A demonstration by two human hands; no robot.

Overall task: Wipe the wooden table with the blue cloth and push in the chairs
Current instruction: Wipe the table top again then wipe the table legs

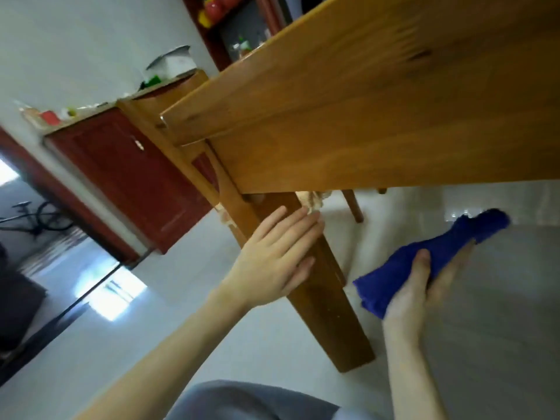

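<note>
The wooden table fills the upper right of a strongly tilted view. Below its near edge, a wooden chair back slants down toward the floor. My left hand lies flat against this chair back with the fingers stretched out and nothing grasped. To its right, my right hand is closed around a bunched blue cloth, held in the air below the table edge and above the floor.
A red-brown cabinet with small items on top stands against the white wall at left. A shelf with red and yellow objects is at the top. Another wooden leg shows under the table. A bicycle is far left on the pale tiled floor.
</note>
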